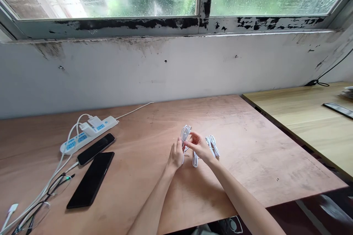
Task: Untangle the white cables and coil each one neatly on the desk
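Note:
My left hand (175, 155) is closed around a coiled white cable (185, 132), holding the bundle upright above the brown table (248, 154). My right hand (198, 145) pinches the same cable at the coil with its fingertips. A loose end of the cable hangs down between my hands to the tabletop. A second white cable bundle (213, 145) lies on the table just right of my right hand.
At the left lie a white power strip (89, 132) with blue sockets and plugged chargers, two dark phones (96, 149) (91, 179) and a pair of glasses (41, 202). A lighter wooden table (306, 117) stands to the right with a gap between. A wall and window run behind.

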Demonstrator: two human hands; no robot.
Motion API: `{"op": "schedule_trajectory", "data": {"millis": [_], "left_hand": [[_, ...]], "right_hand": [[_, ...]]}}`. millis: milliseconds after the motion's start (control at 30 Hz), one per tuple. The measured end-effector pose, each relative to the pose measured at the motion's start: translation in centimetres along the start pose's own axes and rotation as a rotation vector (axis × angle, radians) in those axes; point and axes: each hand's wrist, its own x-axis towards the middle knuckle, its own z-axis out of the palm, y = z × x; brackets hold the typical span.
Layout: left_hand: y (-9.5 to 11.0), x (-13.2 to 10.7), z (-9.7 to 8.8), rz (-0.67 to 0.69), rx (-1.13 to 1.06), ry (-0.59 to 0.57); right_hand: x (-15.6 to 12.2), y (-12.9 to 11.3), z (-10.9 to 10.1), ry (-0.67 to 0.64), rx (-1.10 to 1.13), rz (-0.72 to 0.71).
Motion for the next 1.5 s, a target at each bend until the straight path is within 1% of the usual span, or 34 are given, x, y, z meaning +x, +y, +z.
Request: {"op": "schedule_trajectory", "data": {"millis": [33, 100, 200, 267, 333, 433, 533, 667, 733, 800, 867, 967, 1033, 1133, 1200, 1300, 1400, 1500], "left_hand": [[0.1, 0.0, 0.0, 0.005, -0.007, -0.002], [0.5, 0.0, 0.0, -0.003, -0.079, -0.042], [1.0, -0.1, 0.1, -0.048, -0.23, -0.134], [1.1, -0.1, 0.1, -0.072, -0.277, -0.19], [1.0, -0.1, -0.1, -0.101, -0.297, -0.244], [0.9, -0.1, -0.2, -0.154, -0.308, -0.298], [1.0, -0.1, -0.2, -0.187, -0.267, -0.281], [1.0, 0.0, 0.1, -0.187, -0.195, -0.179], [0.8, 0.0, 0.2, -0.185, -0.15, -0.138], [0.4, 0.1, 0.2, -0.168, -0.107, -0.102], [0.0, 0.3, 0.1, -0.143, -0.069, -0.073], [-0.5, 0.5, -0.1, -0.098, 0.006, -0.043], [-0.7, 0.7, -0.2, -0.053, 0.055, -0.04], [-0.7, 0.7, -0.3, -0.002, 0.083, -0.097], [-0.6, 0.6, -0.2, 0.011, 0.084, -0.134], [-0.3, 0.4, -0.1, -0.004, 0.076, -0.132], [0.2, 0.3, 0.1, -0.021, 0.044, -0.104], [0.7, 0.2, 0.3, -0.06, -0.065, -0.107]], "right_hand": [[0.1, 0.0, -0.1, -0.051, 0.006, 0.004], [0.2, -0.3, -0.3, -0.144, -0.046, 0.0], [0.1, -0.8, -0.6, -0.225, -0.217, -0.043], [-0.1, -1.2, -0.7, -0.228, -0.351, -0.112], [-0.3, -1.4, -0.9, -0.204, -0.461, -0.194], [-0.3, -1.5, -1.2, -0.18, -0.552, -0.286], [-0.3, -1.4, -1.4, -0.165, -0.628, -0.347], [-0.2, -1.3, -1.5, -0.143, -0.703, -0.395], [-0.2, -1.3, -1.3, -0.154, -0.687, -0.382], [-0.2, -1.2, -1.1, -0.176, -0.622, -0.341], [-0.1, -1.1, -0.7, -0.174, -0.521, -0.278], [0.0, -0.8, -0.2, -0.132, -0.327, -0.155], [0.1, -0.6, 0.0, -0.124, -0.192, -0.07], [0.1, -0.5, 0.1, -0.169, -0.073, 0.04], [0.2, -0.5, 0.0, -0.204, -0.056, 0.096], [0.2, -0.3, -0.5, -0.215, -0.086, 0.139], [0.2, 0.0, -0.9, -0.194, -0.144, 0.103], [0.2, 0.2, -1.1, -0.161, -0.23, 0.025]]}}
